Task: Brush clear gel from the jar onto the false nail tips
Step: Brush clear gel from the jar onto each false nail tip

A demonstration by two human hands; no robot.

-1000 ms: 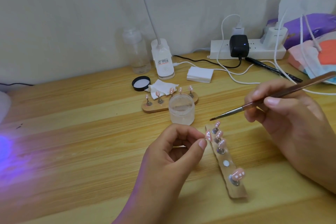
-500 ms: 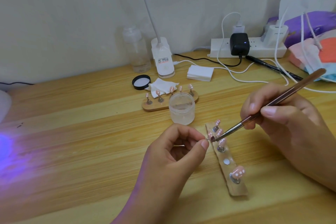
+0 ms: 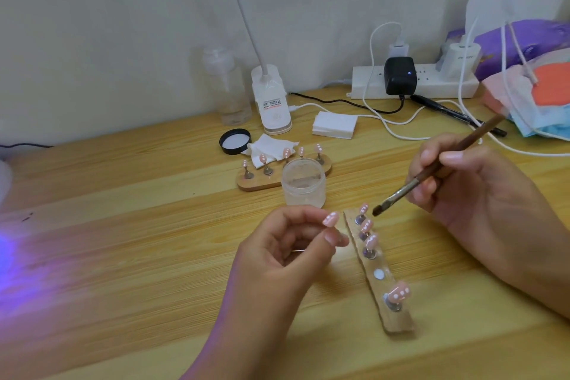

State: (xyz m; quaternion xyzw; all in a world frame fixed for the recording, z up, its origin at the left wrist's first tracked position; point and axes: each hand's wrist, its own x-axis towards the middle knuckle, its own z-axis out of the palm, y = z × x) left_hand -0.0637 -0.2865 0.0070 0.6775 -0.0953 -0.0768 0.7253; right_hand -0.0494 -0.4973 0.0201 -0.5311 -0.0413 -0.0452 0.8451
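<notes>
Left hand (image 3: 279,251) pinches one pink nail tip (image 3: 330,219) upright; right hand (image 3: 472,191) grips brush (image 3: 431,171), bristles just above strip (image 3: 377,271), near open jar (image 3: 303,183).

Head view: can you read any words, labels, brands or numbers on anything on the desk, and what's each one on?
None can be read.
Sticker on the white lamp base: printed lines and red marks, too small and blurred.
White charger in the power strip: faint grey lettering, blurred.
Gel jar, brush, black lid: no print visible.
</notes>
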